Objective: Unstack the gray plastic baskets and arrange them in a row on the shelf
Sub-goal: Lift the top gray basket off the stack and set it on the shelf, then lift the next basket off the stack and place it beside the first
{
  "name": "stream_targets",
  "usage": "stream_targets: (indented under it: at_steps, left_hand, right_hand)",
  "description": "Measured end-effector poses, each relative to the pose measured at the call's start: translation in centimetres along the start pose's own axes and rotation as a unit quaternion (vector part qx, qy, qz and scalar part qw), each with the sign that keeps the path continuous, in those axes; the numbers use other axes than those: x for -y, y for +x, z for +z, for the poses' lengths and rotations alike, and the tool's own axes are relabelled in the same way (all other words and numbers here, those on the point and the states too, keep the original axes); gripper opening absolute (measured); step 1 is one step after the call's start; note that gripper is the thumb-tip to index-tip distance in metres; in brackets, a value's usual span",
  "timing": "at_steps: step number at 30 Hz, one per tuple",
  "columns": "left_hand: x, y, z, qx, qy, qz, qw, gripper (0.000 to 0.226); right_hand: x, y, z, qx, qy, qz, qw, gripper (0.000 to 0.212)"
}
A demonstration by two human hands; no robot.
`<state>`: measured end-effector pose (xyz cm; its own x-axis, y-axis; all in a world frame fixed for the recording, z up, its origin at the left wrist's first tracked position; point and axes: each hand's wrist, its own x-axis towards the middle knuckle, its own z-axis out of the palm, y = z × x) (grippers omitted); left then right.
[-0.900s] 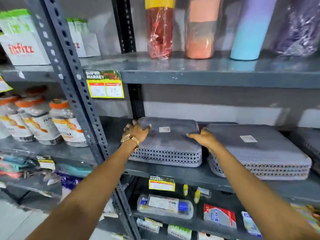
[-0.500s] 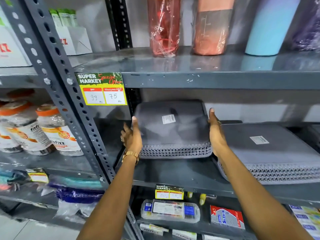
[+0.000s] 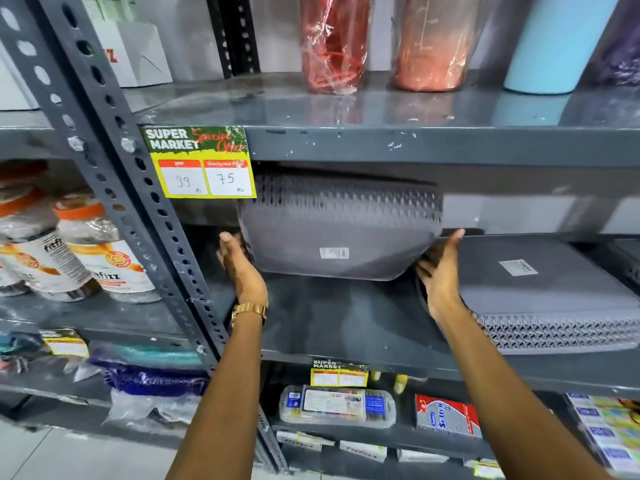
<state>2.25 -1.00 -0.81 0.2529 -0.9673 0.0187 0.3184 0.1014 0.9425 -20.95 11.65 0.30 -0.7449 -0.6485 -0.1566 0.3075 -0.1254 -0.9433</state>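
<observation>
Head view: we hold one gray plastic basket (image 3: 341, 233) between the left hand (image 3: 242, 268) and the right hand (image 3: 440, 271), palms pressed flat against its two short sides. Half a second ago this basket sat nearly flat on the shelf (image 3: 339, 327), base up; it is now lifted clear of the shelf board and tipped, so that its labelled base faces us and its perforated rim points up and back toward the underside of the upper shelf (image 3: 433, 147). We judge this to be a turning motion that brings the basket open side up. The remaining stack of baskets (image 3: 547, 299) lies inverted just to the right, with the right wrist close against its near corner. The price tag (image 3: 201, 161) overlaps the basket's upper left corner in this view. Clearance under the upper shelf looks tight. The shelf area below the lifted basket is free to receive it.
</observation>
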Motion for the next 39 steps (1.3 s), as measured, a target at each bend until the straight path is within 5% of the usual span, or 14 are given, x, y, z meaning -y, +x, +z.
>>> stream_targets:
  at_steps: [6,9,11,13,21,26,28,32,35,39]
  left_hand:
    - [0.4,0.5,-3.6,0.075,0.03,-0.146,0.986,0.09]
    - [0.0,0.1,-4.5,0.105,0.066,-0.187,0.975,0.044]
    - [-0.2,-0.5,-4.1,0.088,0.125,-0.209,0.966,0.024]
    - [-0.5,-0.8,-3.2,0.07,0.222,-0.195,0.953,0.021]
    - [1.3,-2.7,-2.2,0.035,0.543,-0.069,0.836,0.044]
    - [1.8,-5.3,1.4,0.029,0.657,0.066,0.751,0.082]
    - [2.1,-7.6,4.8,0.079,0.633,0.15,0.755,0.07]
    - [2.8,-14.0,12.5,0.222,0.445,0.191,0.847,0.028]
    - [4.6,-18.1,17.6,0.293,0.485,0.161,0.808,0.029]
    - [6.9,-21.9,22.4,0.224,0.614,0.106,0.749,0.039]
  right_hand:
    - [-5.2,7.2,-4.4,-0.02,-0.04,0.143,0.989,0.122]
    - [-4.4,7.0,-4.0,0.003,-0.118,0.162,0.98,0.105]
    - [-2.2,3.6,-2.3,0.009,-0.207,0.137,0.969,0.071]
    - [-2.0,2.8,-1.6,0.008,-0.276,0.095,0.956,0.046]
    - [-4.1,1.6,-2.4,0.045,-0.414,0.047,0.908,0.023]
    - [-2.3,1.0,-3.6,0.098,-0.358,0.061,0.927,0.043]
    - [0.1,1.3,-5.0,0.123,-0.306,0.069,0.942,0.048]
    - [6.1,3.6,-10.1,0.11,-0.221,0.067,0.967,0.028]
    - [8.5,8.1,-15.8,0.033,-0.319,-0.031,0.947,0.02]
    - [10.1,13.2,-23.8,-0.002,-0.442,-0.025,0.897,0.032]
